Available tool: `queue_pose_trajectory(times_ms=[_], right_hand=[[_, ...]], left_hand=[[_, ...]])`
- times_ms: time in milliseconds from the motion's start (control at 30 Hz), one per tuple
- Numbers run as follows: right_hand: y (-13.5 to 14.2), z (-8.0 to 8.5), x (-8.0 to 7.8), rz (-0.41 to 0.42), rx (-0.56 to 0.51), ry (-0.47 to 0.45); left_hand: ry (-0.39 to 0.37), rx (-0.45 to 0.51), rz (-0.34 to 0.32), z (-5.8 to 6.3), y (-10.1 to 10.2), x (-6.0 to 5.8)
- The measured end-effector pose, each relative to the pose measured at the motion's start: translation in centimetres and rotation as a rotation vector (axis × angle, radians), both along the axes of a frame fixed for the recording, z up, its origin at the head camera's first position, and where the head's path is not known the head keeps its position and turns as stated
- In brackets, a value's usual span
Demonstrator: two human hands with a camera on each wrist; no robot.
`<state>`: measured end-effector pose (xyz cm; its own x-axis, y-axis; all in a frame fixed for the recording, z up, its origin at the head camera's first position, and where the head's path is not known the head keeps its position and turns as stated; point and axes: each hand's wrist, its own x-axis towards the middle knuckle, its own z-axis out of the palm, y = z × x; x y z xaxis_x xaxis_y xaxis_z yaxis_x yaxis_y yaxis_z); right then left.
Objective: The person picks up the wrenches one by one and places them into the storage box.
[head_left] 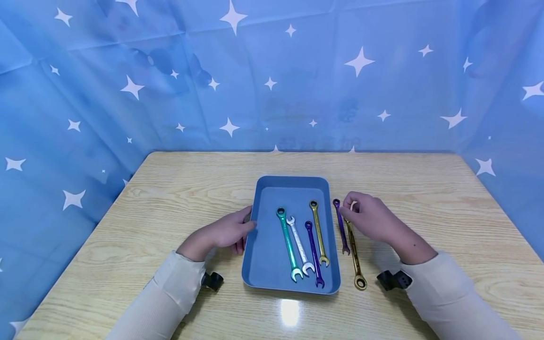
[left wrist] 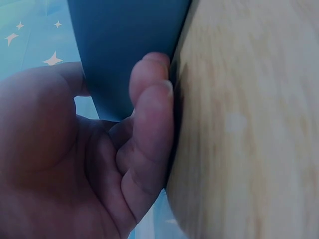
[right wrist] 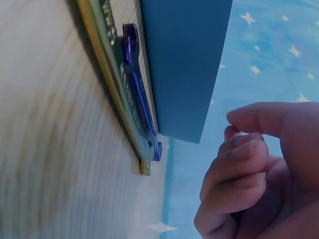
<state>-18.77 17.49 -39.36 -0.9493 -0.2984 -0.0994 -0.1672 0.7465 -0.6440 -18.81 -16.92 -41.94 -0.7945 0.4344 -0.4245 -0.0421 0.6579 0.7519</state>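
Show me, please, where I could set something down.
Bare table lies between the blue tray and the curtain, and left of the left hand. The tray is bare left of the green wrench. Crowded: right of the tray, by the purple wrench, gold wrench and right hand.

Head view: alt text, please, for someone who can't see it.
A person's left hand grips the side of a blue tray of four wrenches; the right hand hovers by two more wrenches on the table. Starry fabric hangs behind.
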Motion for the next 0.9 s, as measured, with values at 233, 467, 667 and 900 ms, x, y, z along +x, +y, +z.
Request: queue_pose_trajectory(times_ms=[233,467,667,900], right_hand=[[0.5,-0.3,-0.2,0.014,0.035,-0.009],[0.9,-0.4,-0.3,0.040,0.088,-0.009],[1.2,-0.7,-0.3,0.060,0.131,-0.038],[1.4,-1.1,-0.6,0.062,0.157,-0.056]], left_hand=[[-0.004,0.007,0.018,0.0,0.1,0.1],[-0.004,0.010,0.008,0.0,0.0,0.1],[-0.001,0.006,-0.005,-0.1,-0.1,0.0],[0.004,0.003,-0.005,-0.1,-0.1,0.0]])
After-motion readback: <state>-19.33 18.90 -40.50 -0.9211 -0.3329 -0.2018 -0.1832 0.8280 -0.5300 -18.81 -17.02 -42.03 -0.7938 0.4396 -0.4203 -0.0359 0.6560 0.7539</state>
